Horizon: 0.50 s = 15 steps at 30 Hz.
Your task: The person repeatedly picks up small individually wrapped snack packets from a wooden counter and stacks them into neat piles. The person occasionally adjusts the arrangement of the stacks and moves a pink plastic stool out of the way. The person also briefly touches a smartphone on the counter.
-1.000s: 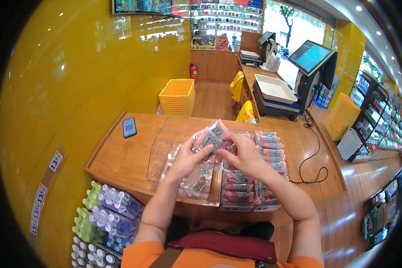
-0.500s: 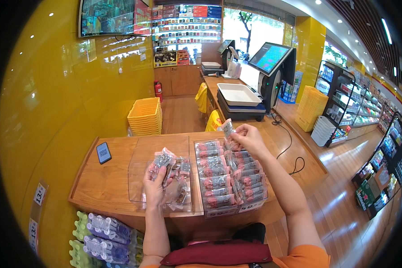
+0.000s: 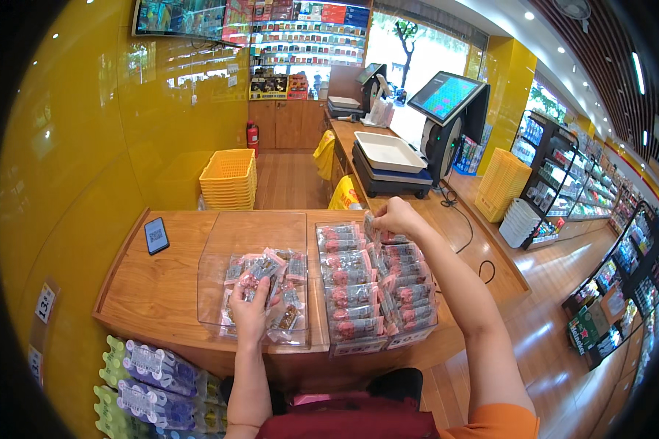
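My left hand is closed around a few small clear-and-pink snack packets, over the clear plastic box on the left. Loose packets lie scattered in that box. At the far end of the clear box on the right, my right hand pinches one snack packet, partly hidden by the fingers. Packed rows of like packets fill this right box, and its front carries price labels.
A phone lies on the wooden counter at left. Beyond are a scale with a white tray, a touchscreen till and its cable. Stacked yellow baskets stand behind the counter; wrapped bottle packs sit at lower left.
My right hand has come down with its packet to the far rows of the right box. The left hand still holds its packets over the left box. The whole view has shifted slightly.
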Tool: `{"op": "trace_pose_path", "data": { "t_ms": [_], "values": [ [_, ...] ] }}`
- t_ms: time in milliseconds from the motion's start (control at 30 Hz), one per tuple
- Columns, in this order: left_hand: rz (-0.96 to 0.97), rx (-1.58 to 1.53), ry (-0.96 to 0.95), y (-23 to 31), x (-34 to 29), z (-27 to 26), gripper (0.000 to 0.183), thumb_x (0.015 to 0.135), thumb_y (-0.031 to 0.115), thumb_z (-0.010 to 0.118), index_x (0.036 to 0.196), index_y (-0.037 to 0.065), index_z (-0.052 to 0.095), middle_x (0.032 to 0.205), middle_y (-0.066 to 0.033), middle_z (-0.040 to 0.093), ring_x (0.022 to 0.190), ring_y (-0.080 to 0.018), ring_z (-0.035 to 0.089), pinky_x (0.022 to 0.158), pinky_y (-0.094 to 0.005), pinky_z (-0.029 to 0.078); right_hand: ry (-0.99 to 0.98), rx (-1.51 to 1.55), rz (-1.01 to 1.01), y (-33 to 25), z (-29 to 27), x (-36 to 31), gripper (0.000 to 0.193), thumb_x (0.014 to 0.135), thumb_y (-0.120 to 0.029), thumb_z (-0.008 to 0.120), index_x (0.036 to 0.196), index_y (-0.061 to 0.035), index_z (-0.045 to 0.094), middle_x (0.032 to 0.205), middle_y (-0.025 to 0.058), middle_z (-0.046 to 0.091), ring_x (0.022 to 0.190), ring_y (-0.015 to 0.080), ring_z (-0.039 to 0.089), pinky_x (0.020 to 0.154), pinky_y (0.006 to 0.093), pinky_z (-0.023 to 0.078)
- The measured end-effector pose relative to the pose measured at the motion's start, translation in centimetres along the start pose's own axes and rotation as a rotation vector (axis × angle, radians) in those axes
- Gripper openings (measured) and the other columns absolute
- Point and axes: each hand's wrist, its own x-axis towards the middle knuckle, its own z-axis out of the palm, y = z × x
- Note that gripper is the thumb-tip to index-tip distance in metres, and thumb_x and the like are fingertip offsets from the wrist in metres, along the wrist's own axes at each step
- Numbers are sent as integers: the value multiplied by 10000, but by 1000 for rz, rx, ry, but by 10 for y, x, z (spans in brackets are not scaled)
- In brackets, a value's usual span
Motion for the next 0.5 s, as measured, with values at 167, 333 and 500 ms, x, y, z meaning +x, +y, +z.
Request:
{"op": "trace_pose_path", "data": {
  "t_ms": [167,333,500],
  "values": [
    [-31,12,11,7,-3,2,272,884,83,638,1131,-1,560,897,-83,659,705,-140,651,539,-226,532,-86,-52,4,-4,5,16,360,689,-296,697,793,48,701,719,197,668,707,286,680,706,352,532],
    [-58,51,-57,2,0,-4,280,890,133,642,1141,35,564,986,-49,657,756,-110,650,557,-219,544,-60,-50,-16,-3,13,22,325,667,-265,707,785,38,706,750,191,679,737,296,687,705,350,536],
    [-51,-2,-58,5,-1,0,238,896,108,630,1104,11,564,924,-83,658,700,-140,646,551,-223,534,-195,-311,-5,-20,17,1,402,747,-226,648,1041,46,615,1007,234,657,964,351,643,834,407,512]
  ]
}}
